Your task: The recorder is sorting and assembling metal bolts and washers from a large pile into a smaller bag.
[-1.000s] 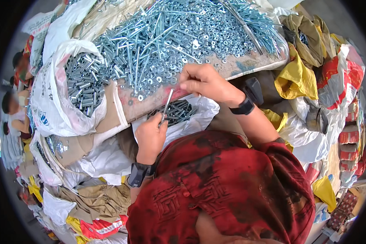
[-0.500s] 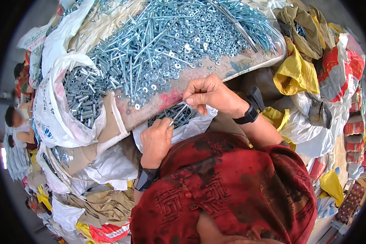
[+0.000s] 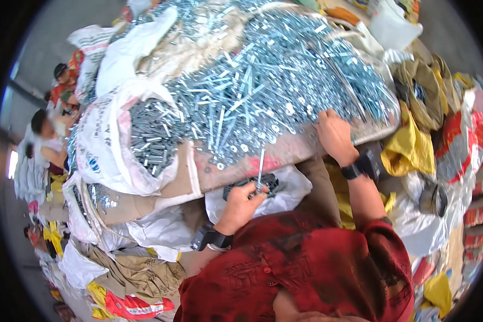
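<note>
Half a second ago both hands met over the metal rod [image 3: 261, 163]; now they have parted. The left hand [image 3: 240, 208] pinches the rod alone, near its lower end, so that it points up and away in front of the table's [image 3: 292, 155] near edge. The right hand [image 3: 335, 138] has gone out to the near fringe of the heap of loose hardware [image 3: 252, 88], its fingers bunched narrow; I can't tell whether they have anything between them. So the rod now depends on one hand's grip while the other is among the small pieces.

Just below the rod a white bag [image 3: 298, 189] gapes with dark metal pieces [image 3: 275, 186], partly hidden by the left hand. A white sack [image 3: 103, 140] of metal sleeves [image 3: 151, 134] crowds the table's left. A long bar [image 3: 344, 86] lies across the heap beside the right hand, hemming its reach that way.
</note>
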Tool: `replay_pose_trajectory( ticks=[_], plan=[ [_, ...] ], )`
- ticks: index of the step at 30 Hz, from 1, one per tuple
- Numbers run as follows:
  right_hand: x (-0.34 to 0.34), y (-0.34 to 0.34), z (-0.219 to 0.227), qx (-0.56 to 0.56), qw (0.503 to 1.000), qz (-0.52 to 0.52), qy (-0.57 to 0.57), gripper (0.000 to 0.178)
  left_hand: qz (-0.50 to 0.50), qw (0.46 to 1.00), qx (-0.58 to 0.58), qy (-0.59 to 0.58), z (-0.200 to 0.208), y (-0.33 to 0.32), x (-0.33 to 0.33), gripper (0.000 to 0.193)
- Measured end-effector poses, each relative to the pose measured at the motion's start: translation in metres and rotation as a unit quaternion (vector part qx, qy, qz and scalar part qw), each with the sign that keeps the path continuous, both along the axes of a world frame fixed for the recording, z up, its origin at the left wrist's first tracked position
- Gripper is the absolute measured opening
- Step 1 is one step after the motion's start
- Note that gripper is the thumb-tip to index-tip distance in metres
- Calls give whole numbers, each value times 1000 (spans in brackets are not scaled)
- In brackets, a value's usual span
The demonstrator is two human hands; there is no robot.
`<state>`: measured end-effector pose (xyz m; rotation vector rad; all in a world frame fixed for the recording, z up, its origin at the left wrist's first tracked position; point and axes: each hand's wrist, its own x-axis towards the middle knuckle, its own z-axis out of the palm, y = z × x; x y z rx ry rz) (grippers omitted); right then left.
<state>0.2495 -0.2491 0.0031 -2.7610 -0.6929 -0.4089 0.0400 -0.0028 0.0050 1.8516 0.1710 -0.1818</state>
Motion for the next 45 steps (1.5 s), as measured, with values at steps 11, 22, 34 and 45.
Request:
replay_pose_trajectory(
  ticks=[11,22,34,45],
  plan=[
    [-68,43,53,461,726,275,429,26,-77,982,164,-46,14,-1,-5,25],
    [-123,73,26,473,613,256,579,7,9,988,79,-134,3,0,-24,19],
    [-157,120,34,507,648,464,328,50,326,937,-15,-123,32,40,-43,23],
    [-140,99,29,577,645,231,444,42,148,967,47,-203,25,11,-58,25]
  ],
)
